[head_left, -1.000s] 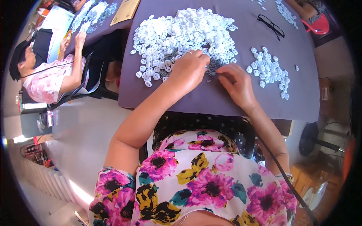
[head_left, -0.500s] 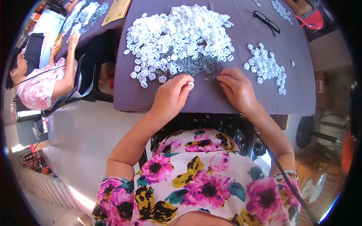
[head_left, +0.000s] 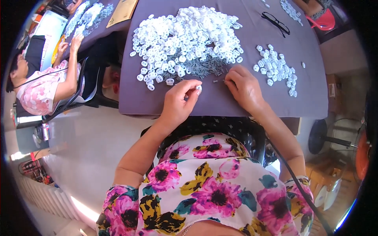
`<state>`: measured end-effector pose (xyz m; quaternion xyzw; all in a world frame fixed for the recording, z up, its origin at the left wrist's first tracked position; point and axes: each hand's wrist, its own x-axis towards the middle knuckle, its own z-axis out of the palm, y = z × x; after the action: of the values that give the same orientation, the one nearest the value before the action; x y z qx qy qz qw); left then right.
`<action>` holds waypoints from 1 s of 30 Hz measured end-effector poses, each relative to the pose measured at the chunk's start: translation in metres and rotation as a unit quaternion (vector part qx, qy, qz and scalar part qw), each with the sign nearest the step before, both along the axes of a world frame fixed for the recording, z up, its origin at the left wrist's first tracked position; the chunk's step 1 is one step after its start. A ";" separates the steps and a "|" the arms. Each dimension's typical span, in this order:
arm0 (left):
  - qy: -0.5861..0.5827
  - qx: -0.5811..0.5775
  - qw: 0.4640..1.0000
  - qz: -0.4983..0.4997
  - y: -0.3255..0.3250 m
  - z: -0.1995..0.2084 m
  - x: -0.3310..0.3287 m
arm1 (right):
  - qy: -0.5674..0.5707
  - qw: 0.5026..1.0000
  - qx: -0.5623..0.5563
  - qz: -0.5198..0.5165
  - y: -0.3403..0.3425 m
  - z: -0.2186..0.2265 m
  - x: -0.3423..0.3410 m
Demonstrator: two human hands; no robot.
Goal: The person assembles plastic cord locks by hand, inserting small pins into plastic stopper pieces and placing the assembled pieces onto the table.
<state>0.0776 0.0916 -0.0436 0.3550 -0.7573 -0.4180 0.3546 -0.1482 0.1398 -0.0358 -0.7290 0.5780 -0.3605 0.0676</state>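
Observation:
Between the thumb and forefinger of my left hand (head_left: 180, 99) is a small white plastic piece (head_left: 199, 88) with holes in it. My right hand (head_left: 245, 87) is closed in a pinch just above the tabletop. A tiny grey screw (head_left: 223, 80) shows at its fingertips, partly hidden by them. Another loose grey screw (head_left: 215, 81) lies on the cloth between my hands. Beyond them spreads a heap of grey screws (head_left: 202, 67), backed by a large mound of similar white plastic pieces (head_left: 189, 33).
A smaller group of white pieces (head_left: 275, 67) lies to the right, with black-framed glasses (head_left: 276, 23) farther back. The table wears a grey-purple cloth (head_left: 153, 104). On the left, a person (head_left: 49, 80) works at another table. A pedestal fan (head_left: 319, 137) stands at right.
My right fingertips have closed in on one of the two loose screws near them. The left hand keeps hold of its white piece, almost in place. The view has shifted slightly.

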 end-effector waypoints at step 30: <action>-0.027 -0.018 0.999 -0.006 0.001 0.003 -0.001 | 0.020 0.995 0.080 -0.064 -0.019 0.009 -0.003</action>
<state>0.0767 0.0922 -0.0408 0.3555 -0.7759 -0.3966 0.3380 -0.1507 0.1210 -0.0269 -0.6897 0.6516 -0.3024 0.0912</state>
